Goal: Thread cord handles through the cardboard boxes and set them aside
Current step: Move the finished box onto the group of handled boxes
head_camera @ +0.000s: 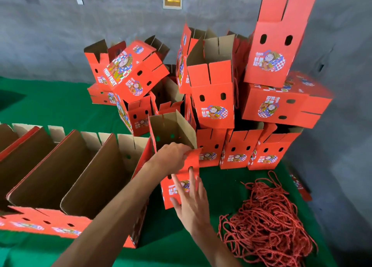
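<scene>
A green cloth covers the work surface, running back to a rough grey concrete wall that closes off the far side and turns along the right at three o'clock; on that wall at twelve o'clock sits a small pale-framed panel, and at eleven o'clock a scrap of white tape. In the centre stands an open red box, its brown inside showing and its printed face turned toward the person; the left hand grips the top edge of its near flap, fingers curled over the card; the right hand lies flat against the printed face with fingers straight and spread, one fingertip at a handle hole, holding nothing. From twelve to two o'clock rises an untidy heap of red boxes, some upright with flaps open, some tipped on their sides, the tallest one leaning against the wall. At nine o'clock a row of flattened boxes stands on edge, packed close, brown sides facing up. At five o'clock a tangled pile of red cords lies on the cloth, near the right hand but apart from it; whether any cord is threaded through the held box I cannot tell.
</scene>
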A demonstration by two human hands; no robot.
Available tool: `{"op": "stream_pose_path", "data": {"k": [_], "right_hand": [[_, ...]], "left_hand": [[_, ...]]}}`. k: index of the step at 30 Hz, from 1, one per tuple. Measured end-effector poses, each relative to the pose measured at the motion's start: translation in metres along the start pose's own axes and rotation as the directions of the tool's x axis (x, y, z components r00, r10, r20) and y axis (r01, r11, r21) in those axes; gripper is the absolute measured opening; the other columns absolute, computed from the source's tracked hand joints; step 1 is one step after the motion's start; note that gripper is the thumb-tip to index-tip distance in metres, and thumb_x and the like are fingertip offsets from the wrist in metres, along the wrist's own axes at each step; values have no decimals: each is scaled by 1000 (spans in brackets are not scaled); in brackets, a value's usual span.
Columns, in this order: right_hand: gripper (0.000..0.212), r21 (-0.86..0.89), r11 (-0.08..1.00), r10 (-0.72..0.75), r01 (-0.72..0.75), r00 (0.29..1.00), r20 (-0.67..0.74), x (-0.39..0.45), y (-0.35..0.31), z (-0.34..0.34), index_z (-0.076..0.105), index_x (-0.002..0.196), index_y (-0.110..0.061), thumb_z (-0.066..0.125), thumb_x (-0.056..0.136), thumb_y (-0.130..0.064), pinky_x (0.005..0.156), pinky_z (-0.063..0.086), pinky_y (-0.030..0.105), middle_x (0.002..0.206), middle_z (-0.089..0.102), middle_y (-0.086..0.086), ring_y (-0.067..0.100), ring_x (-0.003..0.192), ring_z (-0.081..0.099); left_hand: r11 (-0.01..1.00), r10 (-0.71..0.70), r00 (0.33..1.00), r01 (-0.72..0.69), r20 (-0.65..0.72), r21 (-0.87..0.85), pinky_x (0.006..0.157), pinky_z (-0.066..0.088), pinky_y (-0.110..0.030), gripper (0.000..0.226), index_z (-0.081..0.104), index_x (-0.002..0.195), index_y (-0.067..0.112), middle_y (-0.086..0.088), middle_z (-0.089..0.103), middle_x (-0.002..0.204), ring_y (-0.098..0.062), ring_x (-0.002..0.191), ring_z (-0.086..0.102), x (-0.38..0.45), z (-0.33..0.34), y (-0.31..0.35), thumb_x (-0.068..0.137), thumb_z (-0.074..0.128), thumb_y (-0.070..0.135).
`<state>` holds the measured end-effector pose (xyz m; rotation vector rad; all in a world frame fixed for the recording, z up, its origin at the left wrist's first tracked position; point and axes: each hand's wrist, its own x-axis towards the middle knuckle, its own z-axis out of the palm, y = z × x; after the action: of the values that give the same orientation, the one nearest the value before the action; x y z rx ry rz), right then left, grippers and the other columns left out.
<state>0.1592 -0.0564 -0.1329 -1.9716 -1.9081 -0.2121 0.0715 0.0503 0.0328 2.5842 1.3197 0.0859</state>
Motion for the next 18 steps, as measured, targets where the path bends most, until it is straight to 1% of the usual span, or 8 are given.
{"op": "stream_pose_path", "data": {"k": [3, 7, 8, 10, 12, 14, 15, 18], "right_hand": [[91, -28, 999, -25, 24, 999, -27, 17, -1, -19, 29, 158, -45, 76, 82, -59, 107, 51, 49, 161, 37, 21, 44, 133, 54], [75, -83, 997, -6, -3, 994, -108, 51, -2, -55, 53, 141, -46, 81, 73, -61, 104, 53, 50, 153, 46, 27, 46, 133, 53], [69, -70, 998, -9, 0, 990, -140, 62, -4, -67, 55, 136, -45, 81, 74, -61, 104, 53, 51, 151, 47, 27, 46, 133, 53], [59, -33, 999, -40, 34, 977, -210, 85, -9, -90, 51, 132, -43, 77, 80, -57, 107, 50, 50, 152, 44, 26, 44, 137, 49], [47, -1, 997, -77, 80, 956, -282, 110, -15, -114, 47, 129, -42, 69, 89, -54, 112, 46, 48, 156, 37, 24, 41, 141, 43], [38, 20, 992, -110, 126, 923, -369, 137, -23, -140, 50, 127, -41, 62, 93, -54, 113, 44, 45, 155, 37, 23, 38, 140, 42], [34, 38, 989, -116, 144, 904, -411, 151, -28, -154, 51, 124, -39, 60, 94, -52, 111, 47, 43, 152, 39, 23, 37, 135, 46], [25, 110, 976, -101, 190, 834, -542, 195, -39, -196, 50, 109, -33, 52, 88, -45, 92, 55, 42, 133, 51, 23, 37, 110, 53]], "left_hand": [[999, 13, 999, -12, -46, 31, 96, 44, -40, 33, 61, 134, 22, -6, 67, 129, -32, 121, 59, 0, -30, 6, 105, 46, 19], [997, 51, 987, -42, -150, 62, 94, 48, -45, 31, 61, 129, 24, -8, 68, 125, -38, 117, 60, -6, -73, 27, 103, 45, 23], [994, 64, 980, -47, -188, 94, 93, 50, -45, 31, 61, 129, 25, -8, 68, 123, -39, 115, 61, -9, -85, 34, 102, 45, 23], [983, 85, 957, -35, -277, 181, 90, 52, -46, 34, 58, 132, 30, -8, 69, 121, -38, 111, 64, -14, -113, 47, 103, 43, 26], [971, 96, 925, -6, -368, 239, 86, 53, -45, 32, 58, 130, 33, -8, 69, 117, -39, 108, 65, -19, -146, 56, 102, 43, 27], [957, 104, 884, 35, -456, 287, 83, 51, -44, 31, 60, 127, 34, -8, 70, 115, -40, 106, 65, -21, -180, 63, 100, 45, 27], [946, 111, 860, 62, -498, 319, 80, 50, -42, 31, 61, 126, 34, -8, 70, 114, -40, 106, 66, -21, -197, 68, 100, 46, 26], [906, 147, 789, 135, -596, 402, 71, 38, -35, 28, 65, 120, 31, -7, 71, 111, -37, 105, 68, -16, -244, 86, 99, 48, 24]]}}
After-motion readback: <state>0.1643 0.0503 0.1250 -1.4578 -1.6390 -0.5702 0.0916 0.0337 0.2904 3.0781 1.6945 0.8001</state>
